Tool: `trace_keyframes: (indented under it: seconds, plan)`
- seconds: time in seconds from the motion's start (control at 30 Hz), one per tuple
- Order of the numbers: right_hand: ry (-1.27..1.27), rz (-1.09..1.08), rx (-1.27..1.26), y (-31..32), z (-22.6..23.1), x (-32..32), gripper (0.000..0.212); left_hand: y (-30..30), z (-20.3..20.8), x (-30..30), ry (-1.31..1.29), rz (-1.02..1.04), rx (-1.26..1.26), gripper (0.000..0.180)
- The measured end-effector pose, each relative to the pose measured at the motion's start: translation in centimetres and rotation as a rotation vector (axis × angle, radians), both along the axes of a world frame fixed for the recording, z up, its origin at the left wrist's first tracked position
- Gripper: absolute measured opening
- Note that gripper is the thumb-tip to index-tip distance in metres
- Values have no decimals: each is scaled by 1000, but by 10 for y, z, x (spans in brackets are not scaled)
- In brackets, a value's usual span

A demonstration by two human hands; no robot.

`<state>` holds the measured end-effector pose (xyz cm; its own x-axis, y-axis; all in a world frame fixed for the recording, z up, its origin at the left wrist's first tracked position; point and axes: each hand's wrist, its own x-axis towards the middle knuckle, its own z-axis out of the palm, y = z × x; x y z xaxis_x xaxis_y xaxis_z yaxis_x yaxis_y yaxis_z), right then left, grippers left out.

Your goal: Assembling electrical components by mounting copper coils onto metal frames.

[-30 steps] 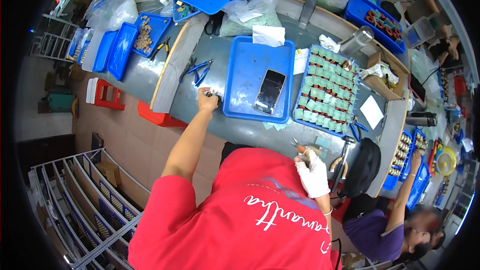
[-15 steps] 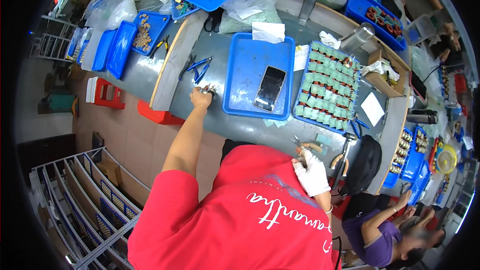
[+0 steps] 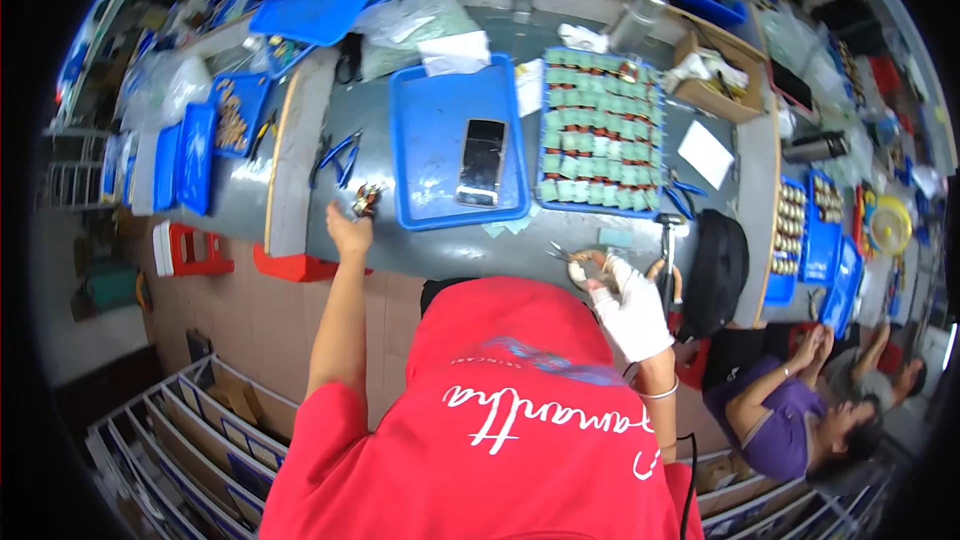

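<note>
My left hand (image 3: 350,231) is at the left part of the bench, bare, its fingers apart. A small copper-coloured wound part (image 3: 366,201) lies just beyond its fingertips. My right hand (image 3: 632,312), in a white glove, is closed around the tan-handled cutting pliers (image 3: 578,265), whose pointed jaws face left. Between the hands, farther back, a blue tray (image 3: 408,180) carries a black phone (image 3: 483,162). To its right, another blue tray holds rows of wound parts with pale green sheets (image 3: 600,130). Blue-handled pliers (image 3: 342,158) lie beyond my left hand.
Right of my gloved hand are a hammer-like tool (image 3: 672,230) and a black bag (image 3: 720,275). A wooden divider (image 3: 300,150) bounds the bench at left. A steel flask (image 3: 638,18) and cardboard box (image 3: 722,80) stand at the back. A person in purple (image 3: 770,420) sits at right.
The view has shifted, so the bench appears farther left. My left hand has drawn back slightly from the wound part, which shows more fully. My right hand still grips the cutting pliers.
</note>
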<state>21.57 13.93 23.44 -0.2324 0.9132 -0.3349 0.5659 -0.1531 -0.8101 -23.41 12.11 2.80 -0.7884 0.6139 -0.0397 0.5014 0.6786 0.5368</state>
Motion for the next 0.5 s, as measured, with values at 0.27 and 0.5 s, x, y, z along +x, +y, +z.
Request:
trace_keyframes:
  seconds: [0.27,0.5]
  plan:
    - [56,-458,233,-4,59,69,31,71,205,71,-91,-562,702,44]
    - [180,-752,541,-28,101,115,26,31,420,175,410,-935,944,79]
